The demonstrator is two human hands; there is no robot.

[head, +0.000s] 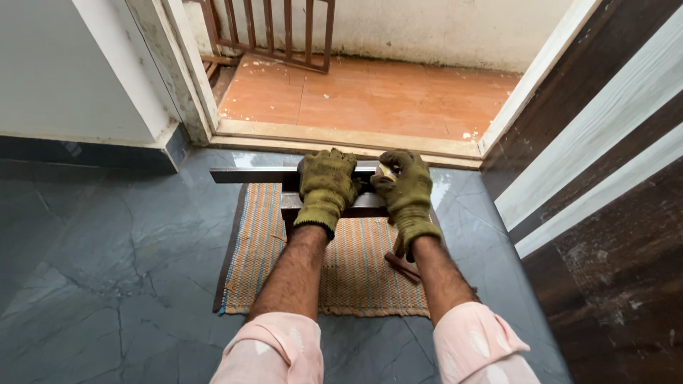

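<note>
Both my hands wear olive-green work gloves. My left hand [327, 186] lies palm-down over a dark metal bar [249, 175] and a second dark bar [366, 204] just below it, fingers curled over the far edge. My right hand [408, 192] sits to its right, fingers closed around a small pale yellowish piece [385, 170] at the bar's top. The bars rest across the far end of a woven orange-and-blue striped mat [263, 242]. A reddish-brown handle-like object [402, 266] lies on the mat beneath my right wrist.
The floor is dark grey tile [107, 263]. A raised pale threshold [341, 136] leads to an orange-tiled outside area with a brown metal grille [277, 32]. A dark wooden door with white stripes [605, 163] stands open at the right. A white wall corner [142, 85] is at the left.
</note>
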